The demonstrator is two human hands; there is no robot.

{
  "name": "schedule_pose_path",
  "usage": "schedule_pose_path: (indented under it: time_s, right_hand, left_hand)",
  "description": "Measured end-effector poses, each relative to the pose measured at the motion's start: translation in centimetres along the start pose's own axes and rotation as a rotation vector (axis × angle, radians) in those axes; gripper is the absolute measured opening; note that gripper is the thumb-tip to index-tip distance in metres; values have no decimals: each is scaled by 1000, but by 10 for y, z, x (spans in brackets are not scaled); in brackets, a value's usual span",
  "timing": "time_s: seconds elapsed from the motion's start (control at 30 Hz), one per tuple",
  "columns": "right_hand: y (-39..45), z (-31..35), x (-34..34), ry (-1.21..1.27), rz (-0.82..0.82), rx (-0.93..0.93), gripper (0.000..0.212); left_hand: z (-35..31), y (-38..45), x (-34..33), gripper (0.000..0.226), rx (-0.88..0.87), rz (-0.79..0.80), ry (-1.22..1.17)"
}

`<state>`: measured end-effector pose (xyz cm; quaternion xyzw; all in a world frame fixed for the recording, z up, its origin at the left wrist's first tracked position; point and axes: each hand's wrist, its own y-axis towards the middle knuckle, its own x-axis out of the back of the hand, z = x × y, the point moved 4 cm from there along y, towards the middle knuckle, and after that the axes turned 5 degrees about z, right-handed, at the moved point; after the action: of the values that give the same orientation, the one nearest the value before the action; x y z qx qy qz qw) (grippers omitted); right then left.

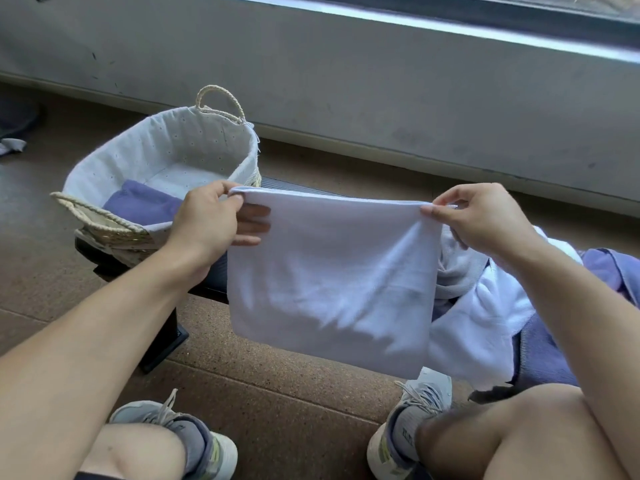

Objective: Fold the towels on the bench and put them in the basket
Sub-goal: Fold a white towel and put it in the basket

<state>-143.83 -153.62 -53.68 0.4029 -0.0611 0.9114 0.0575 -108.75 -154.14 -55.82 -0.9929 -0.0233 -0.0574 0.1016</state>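
Two hands, the left hand (211, 220) and right hand (485, 220), each pinch a top corner of a white towel (329, 282) hanging right of the lined wicker basket (104, 174)

Basket (221, 152) on table (162, 337) at left, folded towel (138, 204) inside; held towel (329, 282) centre; towel heap (485, 299) right.

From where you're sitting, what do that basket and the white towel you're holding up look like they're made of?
The basket looks like pale woven straw or rope: twisted braided handles and rim, matte, with a white dotted fabric lining inside. The white towel, pinched at its top corners by the left hand and right hand, looks like soft cotton or microfibre: limp drape, soft creases, no sheen.
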Motion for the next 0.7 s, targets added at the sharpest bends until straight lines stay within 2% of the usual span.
schedule_pose_path:
  time_s: [0.13,0.27,0.37,0.53,0.63,0.7]
  right_hand:
    - [-1,8,-7,361,-51,-11,18]
    - [0,17,-9,476,-99,70,16]
    - [6,14,-13,415,-136,100,17]
    - [10,12,-16,144,-182,92,12]
    - [5,17,-14,66,-142,83,12]
    - [1,21,-12,-14,-83,73,14]
  left_hand:
    - [-2,8,-2,28,-91,-3,-91]
    - [-4,14,-5,30,-102,36,-164]
    - [0,15,-11,38,-91,100,-170]
    - [4,16,-17,47,-56,173,-137]
    - [5,16,-15,37,-29,141,-115]
    - [7,14,-11,18,23,99,-67]
